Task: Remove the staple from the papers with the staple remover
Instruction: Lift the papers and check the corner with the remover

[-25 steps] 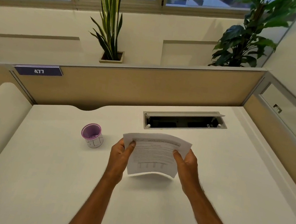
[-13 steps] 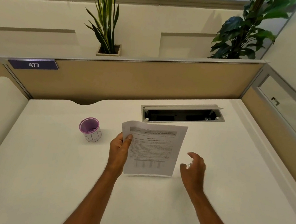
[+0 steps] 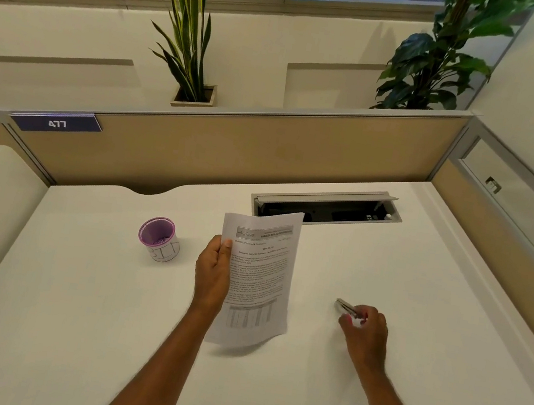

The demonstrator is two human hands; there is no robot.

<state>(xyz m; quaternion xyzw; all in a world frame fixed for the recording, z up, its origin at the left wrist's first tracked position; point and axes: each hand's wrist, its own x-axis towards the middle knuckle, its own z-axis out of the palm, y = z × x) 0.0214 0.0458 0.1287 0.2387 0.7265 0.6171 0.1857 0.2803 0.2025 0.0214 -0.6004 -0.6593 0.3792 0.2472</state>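
My left hand [image 3: 213, 275] grips the printed papers [image 3: 259, 281] by their left edge, thumb on the front, and holds them upright above the white desk. The staple itself is too small to make out. To the right, my right hand [image 3: 362, 331] rests low on the desk with its fingers closed around a small metal staple remover [image 3: 347, 307]. The remover's jaws stick out to the left of my fingers, toward the papers.
A purple-rimmed cup [image 3: 159, 239] stands on the desk left of the papers. An open cable hatch [image 3: 327, 208] lies behind them. Beige partitions [image 3: 266, 153] wall the desk at the back and right, with two potted plants beyond.
My right hand let go of the papers' right edge, moved right and down to the desk, and closed on the staple remover. My left hand now holds the papers alone, more upright.
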